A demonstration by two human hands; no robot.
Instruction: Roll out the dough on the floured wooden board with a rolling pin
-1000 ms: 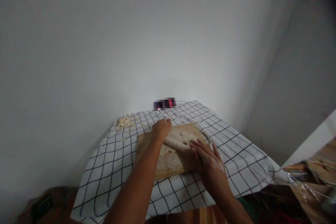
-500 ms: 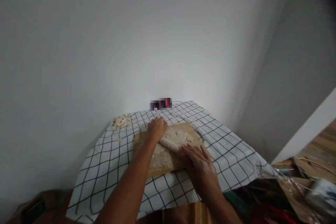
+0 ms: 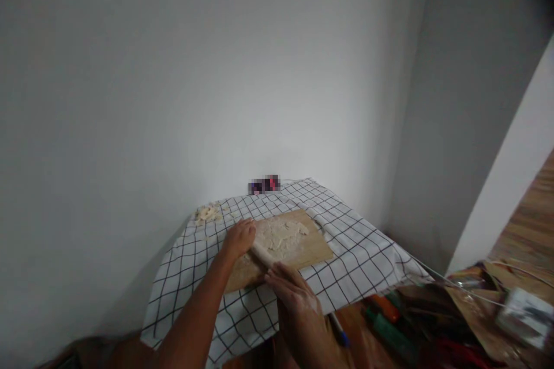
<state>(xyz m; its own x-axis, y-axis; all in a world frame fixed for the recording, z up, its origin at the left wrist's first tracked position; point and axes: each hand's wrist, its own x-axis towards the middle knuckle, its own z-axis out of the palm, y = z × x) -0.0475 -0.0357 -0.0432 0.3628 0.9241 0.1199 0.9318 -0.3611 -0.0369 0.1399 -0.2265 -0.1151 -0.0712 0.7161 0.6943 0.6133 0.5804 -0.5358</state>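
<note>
A flour-dusted rolling pin [image 3: 262,254] lies at a slant across the wooden board [image 3: 318,247]. My left hand [image 3: 240,237] is closed around its far left end. At the near end, my right hand [image 3: 295,293] grips the pin with its fingers fairly straight, hiding that tip. Flattened dough [image 3: 283,237] with ragged edges spreads over the board to the right of the pin, with loose flour around it.
Dough scraps [image 3: 209,213] lie at the table's back left on a checked tablecloth [image 3: 359,268]. A small blurred-out dark object [image 3: 264,184] stands by the wall. To the lower right are a green item [image 3: 392,334], a white box [image 3: 528,317] and a cable.
Both hands have drawn the rolling pin left and toward me, uncovering more of the dough. The camera view has shifted, and more of the floor clutter shows at right.
</note>
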